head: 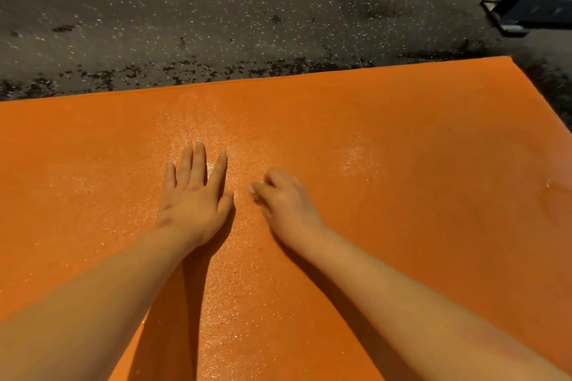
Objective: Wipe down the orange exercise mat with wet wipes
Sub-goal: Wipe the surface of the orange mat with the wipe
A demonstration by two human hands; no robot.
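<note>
Mat (387, 182), orange, wet sheen. L hand (193, 198) flat, empty. R hand (284, 198) curled, blurred; contents can't tell. Risk: palm slips on wet patch.

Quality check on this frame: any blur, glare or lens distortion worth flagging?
Head view: right hand motion-blurred, so any wipe in it is unreadable; left hand, flat on the orange mat, is sharp; wet glare ahead of its fingers; dark shadows beside both arms.
</note>
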